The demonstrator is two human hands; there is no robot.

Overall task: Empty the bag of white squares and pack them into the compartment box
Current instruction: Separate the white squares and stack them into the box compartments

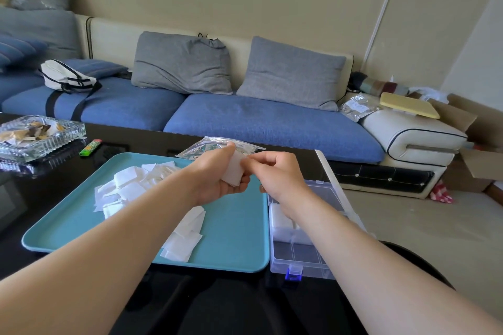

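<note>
Loose white squares (128,187) lie scattered on a teal tray (234,226) on the dark table. My left hand (215,174) holds a small stack of white squares (234,173) above the tray. My right hand (277,171) pinches the stack's upper right edge. A clear plastic bag (215,144) lies flat behind my hands at the tray's far edge. The clear compartment box (299,250) stands open right of the tray, with white squares (280,221) in a middle compartment. My right wrist hides part of the box.
A glass ashtray (38,136) and a green lighter (90,147) sit at the table's far left. A blue sofa (245,114) with grey cushions runs behind the table. The box's lid (334,179) stands open along its right side.
</note>
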